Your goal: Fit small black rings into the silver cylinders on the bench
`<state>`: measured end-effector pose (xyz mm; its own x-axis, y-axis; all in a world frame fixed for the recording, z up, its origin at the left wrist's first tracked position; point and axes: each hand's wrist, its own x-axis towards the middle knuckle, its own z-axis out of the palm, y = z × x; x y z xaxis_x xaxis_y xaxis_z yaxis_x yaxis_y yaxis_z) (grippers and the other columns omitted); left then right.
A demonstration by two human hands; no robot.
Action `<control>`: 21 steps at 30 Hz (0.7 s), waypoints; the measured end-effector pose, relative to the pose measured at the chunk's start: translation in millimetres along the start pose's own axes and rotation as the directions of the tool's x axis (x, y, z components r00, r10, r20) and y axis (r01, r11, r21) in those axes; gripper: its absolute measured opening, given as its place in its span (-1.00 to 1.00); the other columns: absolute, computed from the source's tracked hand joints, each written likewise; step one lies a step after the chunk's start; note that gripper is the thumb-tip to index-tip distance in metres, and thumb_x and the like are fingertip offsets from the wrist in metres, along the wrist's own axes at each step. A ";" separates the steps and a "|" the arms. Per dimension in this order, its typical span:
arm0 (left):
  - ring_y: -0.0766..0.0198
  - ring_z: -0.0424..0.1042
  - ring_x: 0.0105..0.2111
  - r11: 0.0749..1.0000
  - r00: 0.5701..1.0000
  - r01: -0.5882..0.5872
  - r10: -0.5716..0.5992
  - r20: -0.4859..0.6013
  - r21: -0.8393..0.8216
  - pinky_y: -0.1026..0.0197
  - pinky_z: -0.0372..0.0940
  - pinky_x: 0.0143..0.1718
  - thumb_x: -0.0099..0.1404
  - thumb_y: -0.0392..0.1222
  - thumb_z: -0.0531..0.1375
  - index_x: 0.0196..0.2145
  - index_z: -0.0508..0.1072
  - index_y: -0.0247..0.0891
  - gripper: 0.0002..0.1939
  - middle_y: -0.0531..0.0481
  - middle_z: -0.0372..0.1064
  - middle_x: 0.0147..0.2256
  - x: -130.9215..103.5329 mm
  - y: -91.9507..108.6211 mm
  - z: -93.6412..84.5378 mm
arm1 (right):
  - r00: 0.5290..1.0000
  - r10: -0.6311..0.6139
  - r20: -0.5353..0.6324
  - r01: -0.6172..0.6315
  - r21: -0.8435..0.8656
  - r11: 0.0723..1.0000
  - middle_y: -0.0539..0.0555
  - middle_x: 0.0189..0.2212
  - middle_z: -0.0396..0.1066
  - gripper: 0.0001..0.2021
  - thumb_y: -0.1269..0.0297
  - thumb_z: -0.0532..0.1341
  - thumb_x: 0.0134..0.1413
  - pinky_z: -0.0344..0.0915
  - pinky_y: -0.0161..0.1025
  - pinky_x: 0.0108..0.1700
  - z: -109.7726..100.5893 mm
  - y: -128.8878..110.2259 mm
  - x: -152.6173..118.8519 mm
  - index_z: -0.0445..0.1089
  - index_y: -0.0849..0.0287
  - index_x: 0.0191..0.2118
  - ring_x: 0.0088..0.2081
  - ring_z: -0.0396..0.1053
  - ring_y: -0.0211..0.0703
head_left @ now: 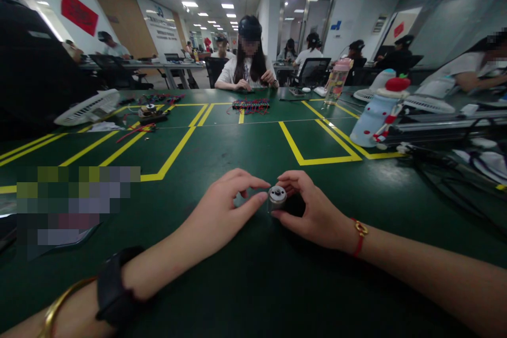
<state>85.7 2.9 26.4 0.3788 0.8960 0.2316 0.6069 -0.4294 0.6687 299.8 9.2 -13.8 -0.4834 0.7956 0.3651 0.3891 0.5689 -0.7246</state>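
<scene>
A small round metal part (277, 198), like a little motor, stands upright on the dark green table (233, 253), its pale top with dark holes facing up. My right hand (312, 211) curls around its right side, thumb at the front and fingers behind, gripping it. From the left, my left hand (233, 200) reaches toward the same part; its index finger and thumb are apart, with the fingertips close to the part's left edge and nothing seen between them.
Yellow tape (330, 160) marks the table. A blue bottle (370, 119) and black cables (439, 185) lie to the right. Wired parts (250, 106) sit before a person (249, 63) opposite. At left are a white fan (89, 108) and a pixelated item (75, 211).
</scene>
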 end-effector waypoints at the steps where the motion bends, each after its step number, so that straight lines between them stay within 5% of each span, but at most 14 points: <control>1: 0.22 0.39 -0.20 1.000 1.000 -0.016 0.016 0.012 -0.014 0.16 0.29 -0.18 0.30 -0.07 0.15 -0.14 0.54 -0.07 -0.77 -0.01 0.42 -0.20 5.6 7.2 5.1 | 1.000 -0.005 0.003 0.005 0.004 1.000 0.10 -0.09 0.34 -0.46 0.32 0.26 0.00 0.35 -0.18 -0.02 0.0 0.5 0.2 0.04 0.11 0.08 -0.09 0.36 -0.24; 5: 0.24 0.38 -0.27 0.999 1.000 -0.013 0.012 -0.024 -0.034 0.19 0.26 -0.27 0.28 -0.12 0.18 -0.25 0.58 -0.11 -0.82 0.01 0.39 -0.28 17.4 20.2 8.9 | 1.000 -0.023 0.013 0.023 0.015 1.000 0.08 -0.08 0.34 -0.49 0.32 0.25 0.01 0.36 -0.23 -0.04 -0.6 1.5 0.3 0.06 0.12 0.06 -0.09 0.36 -0.28; 9: 0.26 0.36 -0.33 0.997 0.994 0.072 -0.073 -0.075 -0.026 0.20 0.24 -0.29 0.27 -0.10 0.20 -0.26 0.59 -0.10 -0.83 0.04 0.39 -0.32 11.2 12.7 1.1 | 1.000 -0.005 -0.002 0.005 -0.013 1.000 0.05 -0.12 0.35 -0.49 0.31 0.26 -0.02 0.35 -0.24 -0.06 -0.7 1.3 0.4 0.08 0.12 0.06 -0.12 0.36 -0.29; 16: 0.21 0.40 -0.27 0.988 0.989 0.142 -0.144 0.040 0.056 0.18 0.25 -0.23 0.25 -0.13 0.22 -0.28 0.61 -0.05 -0.85 0.04 0.43 -0.33 -8.5 -15.8 24.6 | 1.000 0.000 -0.011 0.000 -0.065 0.998 0.05 -0.12 0.34 -0.52 0.31 0.25 -0.04 0.33 -0.24 -0.07 -1.2 0.2 0.4 0.15 0.13 0.03 -0.14 0.34 -0.28; 21: 0.20 0.40 -0.28 0.991 0.990 0.125 -0.128 0.058 0.056 0.20 0.26 -0.26 0.25 -0.09 0.20 -0.17 0.59 -0.05 -0.78 0.02 0.44 -0.31 -9.5 -15.6 27.1 | 1.000 -0.004 0.013 0.005 -0.065 0.998 0.04 -0.17 0.36 -0.63 0.31 0.24 -0.02 0.34 -0.25 -0.14 -0.7 -2.5 2.7 0.23 0.13 -0.05 -0.20 0.35 -0.28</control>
<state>91.6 -2.0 -5.3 0.3381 0.9355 0.1027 0.6874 -0.3200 0.6520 298.1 10.1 -10.6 -0.4951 0.7906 0.3603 0.4370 0.5851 -0.6832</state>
